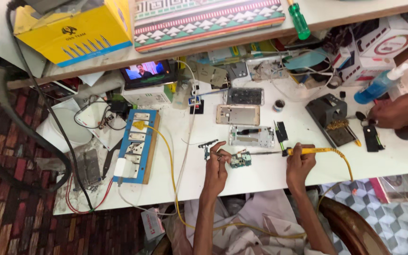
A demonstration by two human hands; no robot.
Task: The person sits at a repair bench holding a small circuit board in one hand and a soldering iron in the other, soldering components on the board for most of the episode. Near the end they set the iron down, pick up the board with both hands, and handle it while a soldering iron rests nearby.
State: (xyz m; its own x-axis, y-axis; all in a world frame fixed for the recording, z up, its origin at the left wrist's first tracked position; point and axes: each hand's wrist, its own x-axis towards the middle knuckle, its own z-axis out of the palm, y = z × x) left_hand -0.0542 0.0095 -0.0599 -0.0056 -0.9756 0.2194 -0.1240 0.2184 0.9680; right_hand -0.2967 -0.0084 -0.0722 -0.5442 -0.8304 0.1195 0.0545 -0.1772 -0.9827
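Just right of left fingers [219,156]: circuit board [241,160]

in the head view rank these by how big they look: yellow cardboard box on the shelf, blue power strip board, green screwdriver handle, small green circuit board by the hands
1. yellow cardboard box, though it sits nearer the camera
2. blue power strip board
3. green screwdriver handle
4. small green circuit board, close in size to the handle, so the last two are unsure

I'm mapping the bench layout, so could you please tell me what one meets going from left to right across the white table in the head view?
Blue socket board → left hand → small green circuit board → right hand with the yellow-handled soldering iron → black soldering iron stand → another person's hand.
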